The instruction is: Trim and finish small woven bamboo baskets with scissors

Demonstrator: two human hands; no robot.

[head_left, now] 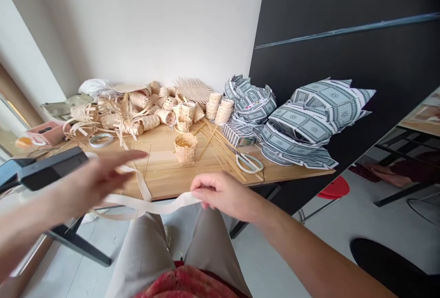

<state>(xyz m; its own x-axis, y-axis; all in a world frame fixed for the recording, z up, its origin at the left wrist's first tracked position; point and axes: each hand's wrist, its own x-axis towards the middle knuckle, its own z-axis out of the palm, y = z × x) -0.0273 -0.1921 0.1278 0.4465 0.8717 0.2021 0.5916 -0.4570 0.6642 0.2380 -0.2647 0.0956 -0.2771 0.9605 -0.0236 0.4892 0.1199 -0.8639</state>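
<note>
My right hand (220,192) pinches one end of a long, pale, flat weaving strip (154,206) just off the table's front edge. The strip sags leftward across my lap and curls up onto the tabletop. Over the left part of the strip, my left hand (103,174) is blurred, its fingers stretched out to the right and apart, with nothing visible in them. A small woven basket (185,149) stands upright on the table beyond my hands. Right of it lie white-handled scissors (249,162) and several thin sticks (215,144).
Woven cups and loose strips (127,110) pile up along the back wall. Folded patterned-paper pieces (302,119) stack at the right. A tape roll (101,140), a pink box (48,132) and a dark device (53,167) sit at left. A red stool (335,188) stands beyond the table.
</note>
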